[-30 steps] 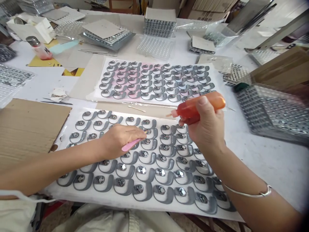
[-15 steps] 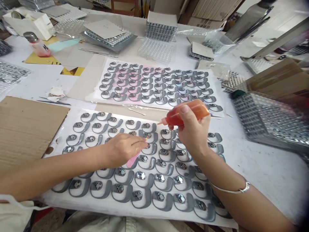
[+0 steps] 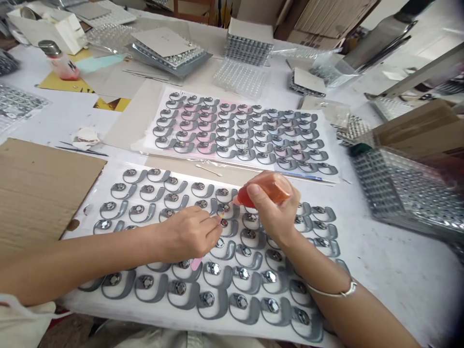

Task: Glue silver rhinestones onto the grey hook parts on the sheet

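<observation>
A white sheet (image 3: pixel 108 174) in front of me carries several rows of grey curved pieces, each with a shiny stone. My right hand (image 3: pixel 273 212) is closed round a small orange squeeze bottle (image 3: pixel 270 189), its nozzle pointing left and down toward a piece (image 3: pixel 224 222) in the middle rows. My left hand (image 3: pixel 190 234) pinches a thin pink stick (image 3: pixel 197 262), its tip at that same piece beside the nozzle. Both hands rest over the sheet's middle.
A second sheet (image 3: pixel 328 145) of the same grey pieces lies behind. Brown cardboard (image 3: pixel 39 188) sits at the left. Clear blister trays (image 3: pixel 406 188) stack at the right and back. A pink bottle (image 3: pixel 60 60) and a white box (image 3: pixel 47 24) stand far left.
My right hand has brought the orange bottle down and left, from above the sheet to the piece beside my left hand's stick tip. My left hand has stayed nearly in place.
</observation>
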`<action>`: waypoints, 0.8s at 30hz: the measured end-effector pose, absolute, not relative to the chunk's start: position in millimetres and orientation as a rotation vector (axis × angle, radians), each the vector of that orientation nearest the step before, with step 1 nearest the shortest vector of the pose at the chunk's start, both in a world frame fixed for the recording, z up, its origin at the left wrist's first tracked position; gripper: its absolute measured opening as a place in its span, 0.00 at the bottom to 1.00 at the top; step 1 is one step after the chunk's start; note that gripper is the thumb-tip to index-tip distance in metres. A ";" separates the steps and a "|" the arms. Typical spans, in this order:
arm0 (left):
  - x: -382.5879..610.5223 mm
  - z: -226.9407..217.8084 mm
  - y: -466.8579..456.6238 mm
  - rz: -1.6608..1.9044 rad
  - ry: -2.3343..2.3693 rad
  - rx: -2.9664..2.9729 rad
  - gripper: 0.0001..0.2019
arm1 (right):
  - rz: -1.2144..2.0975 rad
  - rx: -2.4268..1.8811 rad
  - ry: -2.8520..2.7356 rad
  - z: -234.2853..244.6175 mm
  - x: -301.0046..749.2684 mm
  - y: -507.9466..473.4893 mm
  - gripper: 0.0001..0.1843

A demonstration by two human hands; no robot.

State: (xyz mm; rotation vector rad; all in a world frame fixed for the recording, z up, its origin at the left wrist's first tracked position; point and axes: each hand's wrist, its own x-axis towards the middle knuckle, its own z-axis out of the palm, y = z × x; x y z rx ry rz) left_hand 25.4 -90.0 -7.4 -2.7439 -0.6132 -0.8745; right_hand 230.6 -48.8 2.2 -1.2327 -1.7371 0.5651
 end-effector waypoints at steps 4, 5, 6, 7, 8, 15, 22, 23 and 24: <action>25.6 -9.6 -89.7 -0.881 -0.594 -2.748 0.08 | 0.591 -1.222 -1.758 0.4 227.9 -49.7 0.18; 25.5 -10.2 -89.7 -0.883 -0.596 -2.747 0.08 | 0.601 -1.220 -1.760 -0.1 227.4 -49.9 0.18; 25.5 -10.8 -89.8 -0.887 -0.598 -2.745 0.08 | 0.603 -1.219 -1.762 -0.4 226.9 -50.1 0.18; 25.5 -11.3 -89.9 -0.887 -0.601 -2.744 0.08 | 0.600 -1.219 -1.766 -0.5 226.4 -50.2 0.18; 25.5 -11.8 -90.2 -0.888 -0.604 -2.741 0.08 | 0.597 -1.222 -1.770 -0.5 226.0 -50.4 0.18; 26.7 -15.0 -91.2 -0.913 -0.609 -2.724 0.08 | 0.584 -1.223 -1.770 0.8 223.7 -50.9 0.17; 27.6 -16.6 -91.0 -0.942 -0.604 -2.724 0.06 | 0.564 -1.196 -1.773 -1.1 223.4 -50.9 0.17; 27.6 -16.7 -91.1 -0.941 -0.607 -2.723 0.06 | 0.563 -1.186 -1.773 -1.1 223.2 -51.0 0.17; 27.5 -16.7 -91.2 -0.941 -0.611 -2.721 0.07 | 0.558 -1.178 -1.773 -1.2 223.2 -50.9 0.17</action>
